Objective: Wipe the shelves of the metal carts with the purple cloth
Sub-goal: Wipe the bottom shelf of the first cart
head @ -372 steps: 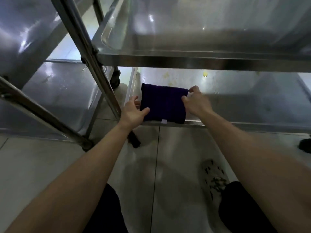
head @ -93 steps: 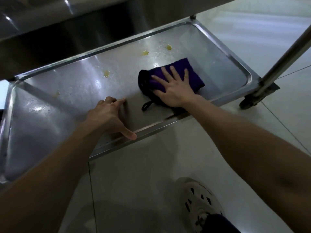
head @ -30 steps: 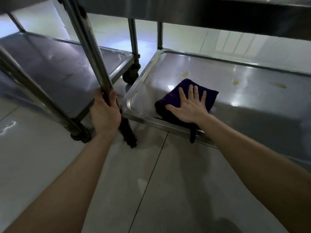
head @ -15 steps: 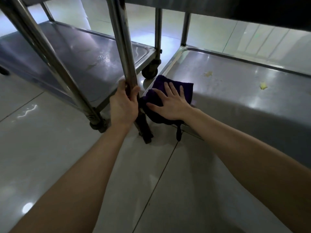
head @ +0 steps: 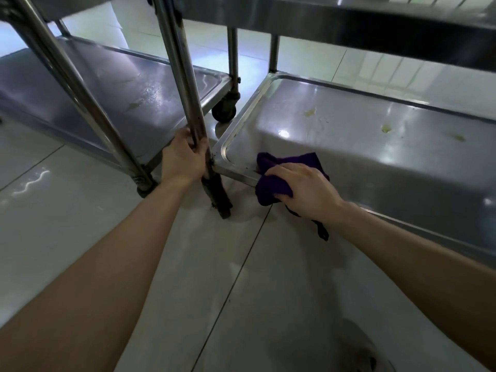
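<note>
Bunched cloth [head: 270, 189] hangs over the front rim of the shelf [head: 349, 146], clutched in right hand [head: 304, 193] fingers; left hand [head: 183, 160] clasps the leg [head: 179, 63] beside it.

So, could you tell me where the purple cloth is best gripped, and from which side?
Probably its bunched middle, from the open front and above, as the right hand does. The purple cloth lies crumpled over the front rim of the lower shelf, so the folds give fingers bulk to close on; the hanging loop would let it dangle.
</note>
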### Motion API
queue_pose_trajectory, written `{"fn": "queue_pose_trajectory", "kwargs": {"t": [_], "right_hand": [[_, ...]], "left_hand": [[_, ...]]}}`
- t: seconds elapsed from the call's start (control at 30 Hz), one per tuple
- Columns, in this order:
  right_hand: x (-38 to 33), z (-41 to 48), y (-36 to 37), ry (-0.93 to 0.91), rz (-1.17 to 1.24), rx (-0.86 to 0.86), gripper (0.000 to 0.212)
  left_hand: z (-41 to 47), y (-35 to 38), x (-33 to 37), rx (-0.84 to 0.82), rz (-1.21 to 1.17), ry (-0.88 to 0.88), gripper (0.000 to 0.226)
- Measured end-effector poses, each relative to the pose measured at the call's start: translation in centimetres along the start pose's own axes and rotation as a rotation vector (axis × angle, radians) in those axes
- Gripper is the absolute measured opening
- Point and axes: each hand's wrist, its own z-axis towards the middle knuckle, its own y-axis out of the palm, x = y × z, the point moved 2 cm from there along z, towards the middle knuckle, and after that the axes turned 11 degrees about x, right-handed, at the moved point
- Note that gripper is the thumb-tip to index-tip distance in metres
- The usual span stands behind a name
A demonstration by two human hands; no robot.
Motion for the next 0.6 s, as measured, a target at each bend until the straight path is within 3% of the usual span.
{"fn": "queue_pose_trajectory", "kwargs": {"t": [0.1, 0.23, 0.33, 0.43, 0.53, 0.6], "right_hand": [[-2.9, 1.7, -2.7, -0.030, -0.097, -0.093, 0.039], [-9.1, 4.7, -6.3, -0.126, -0.107, -0.208, 0.037], [-15.1, 6.7, -8.7, -0.253, -0.026, -0.232, 0.038], [-19.7, 8.5, -10.9, -0.350, 0.009, -0.198, 0.043], [-21.2, 8.8, -11.7, -0.330, 0.011, -0.157, 0.046], [-20.9, 7.9, -11.7, -0.233, 0.102, -0.097, 0.049]], "left_hand": [[0.1, -2.8, -1.3, -0.243, 0.234, -0.016, 0.054], [-0.1, -7.8, -2.1, -0.434, 0.399, 0.104, 0.045], [0.0, -12.3, -1.3, -0.417, 0.476, 0.152, 0.040], [-0.5, -17.1, -0.1, -0.345, 0.409, 0.144, 0.029], [-2.7, -21.2, 0.2, -0.327, 0.337, 0.161, 0.017], [-4.5, -22.9, -0.4, -0.330, 0.323, 0.180, 0.023]]}}
